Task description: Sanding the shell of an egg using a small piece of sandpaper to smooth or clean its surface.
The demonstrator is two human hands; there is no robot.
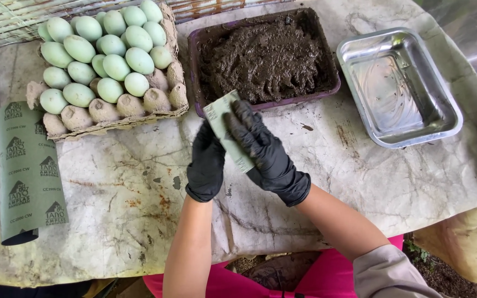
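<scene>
Hands [233,149] | sandpaper strip [226,128] | long axis diagonal, seemingly wrapping something

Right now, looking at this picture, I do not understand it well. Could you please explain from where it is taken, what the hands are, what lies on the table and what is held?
The picture comes from a camera worn on a person's head, looking down at their own two hands. Both wear black gloves. The left hand and the right hand together hold a small greenish sheet, which looks like sandpaper. On the covered table lie a carton of pale green eggs, a purple tray of dark mud, an empty metal tray and a rolled green sheet at the left.
</scene>
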